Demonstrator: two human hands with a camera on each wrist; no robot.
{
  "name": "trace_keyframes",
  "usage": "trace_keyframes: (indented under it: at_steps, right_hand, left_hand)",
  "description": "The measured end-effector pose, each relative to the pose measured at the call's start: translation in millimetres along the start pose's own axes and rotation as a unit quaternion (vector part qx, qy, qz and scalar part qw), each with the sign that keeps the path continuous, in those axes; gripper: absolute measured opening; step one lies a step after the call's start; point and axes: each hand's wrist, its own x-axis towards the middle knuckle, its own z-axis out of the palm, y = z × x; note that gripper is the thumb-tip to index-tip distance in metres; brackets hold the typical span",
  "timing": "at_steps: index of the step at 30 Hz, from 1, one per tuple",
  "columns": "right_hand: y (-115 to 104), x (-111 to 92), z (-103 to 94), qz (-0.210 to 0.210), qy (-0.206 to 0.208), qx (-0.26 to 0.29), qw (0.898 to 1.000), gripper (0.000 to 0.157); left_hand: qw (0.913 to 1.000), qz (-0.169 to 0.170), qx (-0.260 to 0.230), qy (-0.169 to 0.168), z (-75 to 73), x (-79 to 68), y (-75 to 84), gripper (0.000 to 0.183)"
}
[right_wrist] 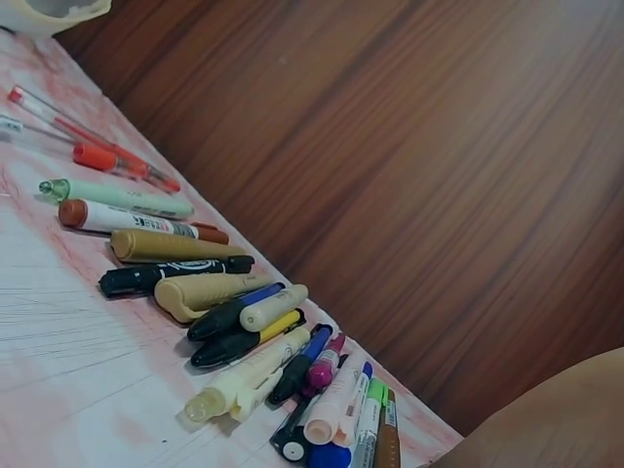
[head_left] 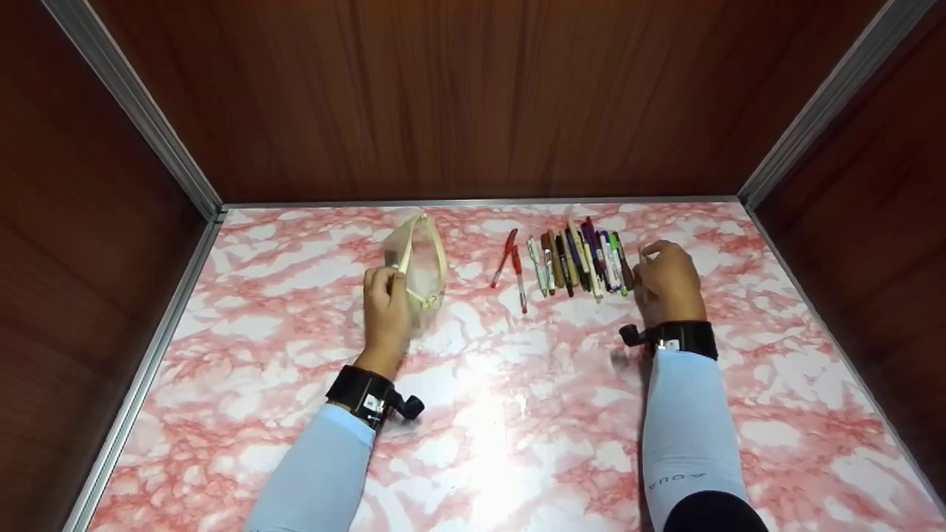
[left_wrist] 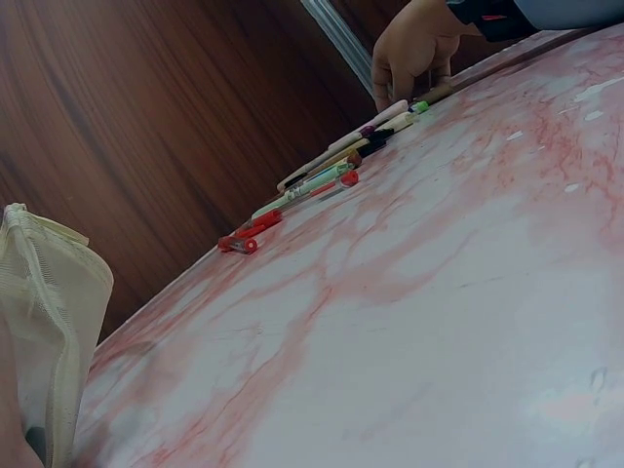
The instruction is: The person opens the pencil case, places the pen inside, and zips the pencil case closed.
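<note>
My left hand point(head_left: 386, 303) grips the near-left edge of a pale yellow zippered mesh pouch point(head_left: 441, 255), whose mouth gapes toward the right. In the left wrist view the pouch point(left_wrist: 68, 283) stands up at the left edge. My right hand point(head_left: 671, 279), fingers bent down to the tabletop, is at the right end of a row of pens and markers point(head_left: 584, 258). A brown marker point(head_left: 627, 275) lies right beside its fingertips. A pale slim strip shows along the thumb; I cannot tell whether the hand holds it.
Two red pens point(head_left: 518, 277) lie apart between the pouch and the row. Several markers overlap one another in the row point(right_wrist: 244, 312). Brown wood-grain panels point(head_left: 473, 96) with metal edging enclose the back and sides of the pink marbled table point(head_left: 295, 414).
</note>
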Motion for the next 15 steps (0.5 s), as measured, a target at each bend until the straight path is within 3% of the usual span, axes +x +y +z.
trace_keyframes:
  at_steps: [7, 15]
  right_hand:
    - [-1.2, 1.9, 1.8, 0.003, 0.016, 0.007, 1.0, 0.041]
    - [-6.2, 0.5, -1.3, 0.024, 0.014, 0.02, 0.999, 0.051]
  left_hand:
    - [1.0, 0.006, 0.004, 0.002, -0.1, 0.3, 1.6, 0.015]
    - [1.0, 0.002, 0.004, 0.002, 0.1, -1.0, 2.3, 0.015]
